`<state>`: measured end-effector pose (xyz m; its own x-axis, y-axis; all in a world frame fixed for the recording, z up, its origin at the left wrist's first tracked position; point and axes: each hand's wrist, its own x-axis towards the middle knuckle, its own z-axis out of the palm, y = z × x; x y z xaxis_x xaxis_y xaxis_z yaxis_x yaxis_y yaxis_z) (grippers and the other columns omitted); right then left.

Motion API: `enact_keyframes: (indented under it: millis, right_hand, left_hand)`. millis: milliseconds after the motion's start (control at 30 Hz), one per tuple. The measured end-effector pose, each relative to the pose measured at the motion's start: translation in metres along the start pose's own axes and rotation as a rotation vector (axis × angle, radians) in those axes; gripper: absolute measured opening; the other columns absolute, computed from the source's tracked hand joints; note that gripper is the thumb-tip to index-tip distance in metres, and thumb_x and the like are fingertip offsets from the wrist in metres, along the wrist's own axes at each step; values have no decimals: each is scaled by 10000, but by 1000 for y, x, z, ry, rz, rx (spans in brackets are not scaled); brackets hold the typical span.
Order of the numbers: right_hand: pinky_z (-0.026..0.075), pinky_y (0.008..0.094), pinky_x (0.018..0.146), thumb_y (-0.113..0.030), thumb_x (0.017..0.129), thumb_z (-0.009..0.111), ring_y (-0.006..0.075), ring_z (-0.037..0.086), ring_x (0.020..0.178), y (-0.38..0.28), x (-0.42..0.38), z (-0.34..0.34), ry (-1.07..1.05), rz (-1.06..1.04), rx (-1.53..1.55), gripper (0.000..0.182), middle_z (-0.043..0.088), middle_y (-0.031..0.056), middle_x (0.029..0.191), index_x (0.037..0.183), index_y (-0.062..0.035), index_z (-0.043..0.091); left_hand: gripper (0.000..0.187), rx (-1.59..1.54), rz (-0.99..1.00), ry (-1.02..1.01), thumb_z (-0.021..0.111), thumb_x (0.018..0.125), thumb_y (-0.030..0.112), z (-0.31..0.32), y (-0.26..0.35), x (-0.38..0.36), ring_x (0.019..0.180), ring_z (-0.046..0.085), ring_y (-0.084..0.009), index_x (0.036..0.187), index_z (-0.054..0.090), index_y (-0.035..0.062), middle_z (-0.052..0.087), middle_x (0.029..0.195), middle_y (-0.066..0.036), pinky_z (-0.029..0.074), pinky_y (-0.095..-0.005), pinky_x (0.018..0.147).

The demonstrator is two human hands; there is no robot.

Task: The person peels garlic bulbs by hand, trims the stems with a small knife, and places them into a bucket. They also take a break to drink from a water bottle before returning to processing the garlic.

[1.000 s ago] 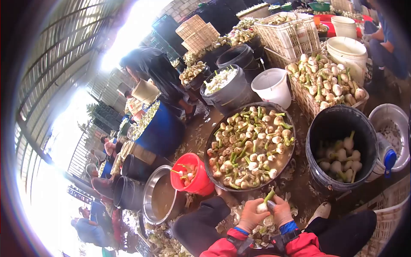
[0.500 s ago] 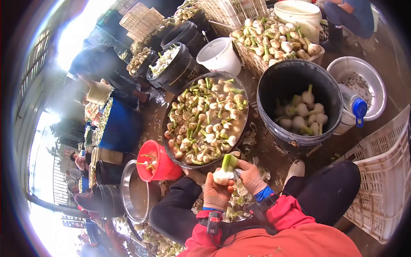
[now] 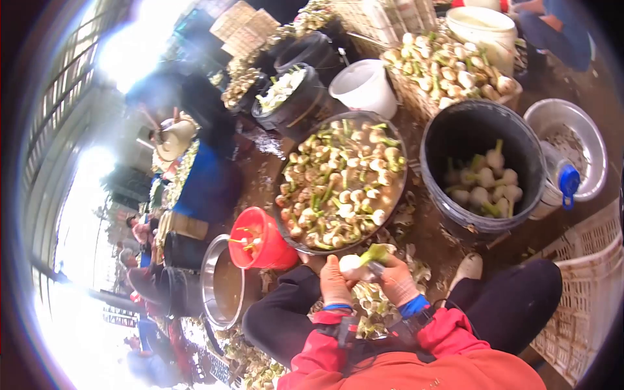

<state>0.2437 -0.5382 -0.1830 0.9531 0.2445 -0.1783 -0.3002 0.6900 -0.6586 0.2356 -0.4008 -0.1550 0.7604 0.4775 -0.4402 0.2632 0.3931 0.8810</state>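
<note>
Both my hands hold one white garlic bulb (image 3: 356, 262) with a green stalk, just below the rim of a wide basin (image 3: 402, 192) of muddy water full of unpeeled garlic. My left hand (image 3: 334, 283) grips the bulb from the left. My right hand (image 3: 395, 279) pinches it at the stalk end; whether it also holds a small blade I cannot tell. Peelings (image 3: 370, 302) lie heaped between my knees.
A black bucket (image 3: 455, 136) with peeled garlic stands at right, beside a metal bowl (image 3: 588, 140) and a blue-capped jug (image 3: 560, 187). A red bucket (image 3: 260, 244) and a steel pot (image 3: 214, 286) sit at left. Crates and tubs of garlic fill the back; other people work at left.
The view has shifted and blurred a little. The bulb has turned from stalk-up to lying sideways, stalk pointing right, and my hands sit slightly lower and closer together.
</note>
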Motion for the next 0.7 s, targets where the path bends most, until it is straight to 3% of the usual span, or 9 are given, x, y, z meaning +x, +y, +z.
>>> enact_keyframes:
  millis: [67,167,200,233,300,400,500,633,700]
  right_hand:
    - [543,313,783,46,816,571,176,624,909,5,6,-2,90,103,235,344,623,69,1055,1154,-17,585]
    - [515,295,820,19,827,598,174,607,951,5,2,-2,29,103,125,360,616,66,1083,1184,-12,563]
    - [500,288,841,15,828,600,168,597,968,5,-1,0,-10,100,15,367,614,64,1093,1192,-8,557]
    - [464,268,871,44,819,579,145,575,989,-9,-8,5,-125,-27,-257,377,612,53,1104,1193,1,560]
    - [463,260,863,52,815,573,134,571,989,-15,-10,15,-119,83,-260,372,613,50,1104,1184,5,566]
    - [474,239,802,46,814,579,114,579,950,-3,-5,10,-73,139,-212,330,627,45,1065,1141,6,596]
    - [498,252,783,11,804,610,105,593,884,7,6,-10,78,186,-6,327,637,40,1029,1130,-7,598]
    - [483,253,671,23,781,624,114,605,774,27,17,-34,347,129,-303,241,666,62,926,1021,9,637]
    - [514,334,734,12,789,630,210,635,804,71,34,-89,413,156,-160,288,667,91,956,1076,-7,614]
  left_hand:
    - [477,16,123,-210,621,864,402,-1,-5,-9,801,626,-183,1138,490,34,607,935,-71,541,-285,655]
    - [1090,731,652,-166,826,619,457,3,-23,-35,1148,414,-246,1385,213,-21,359,1261,-135,372,-352,970]
    - [974,916,894,-62,829,658,358,5,-25,-32,1094,465,-213,1351,264,-27,444,1198,-122,400,-323,935]
    - [935,897,874,-39,827,661,361,4,-22,-28,1084,466,-209,1328,297,-24,436,1197,-119,406,-320,924]
    - [777,716,761,-40,833,656,344,4,-14,-17,965,518,-180,1218,426,-7,492,1093,-99,450,-295,837]
    - [463,160,280,-150,737,771,365,-3,-7,-2,656,555,-124,1067,558,57,550,773,-20,475,-254,560]
    - [417,232,98,-245,634,824,443,-4,5,-25,642,584,-150,1048,591,94,586,865,-61,472,-272,443]
    - [514,29,-154,-386,621,823,489,-15,5,-40,803,624,-229,1135,570,84,589,1068,-111,521,-308,481]
    - [471,-68,-156,-454,601,850,449,-19,10,-45,893,615,-269,1167,559,102,578,1122,-118,538,-360,515]
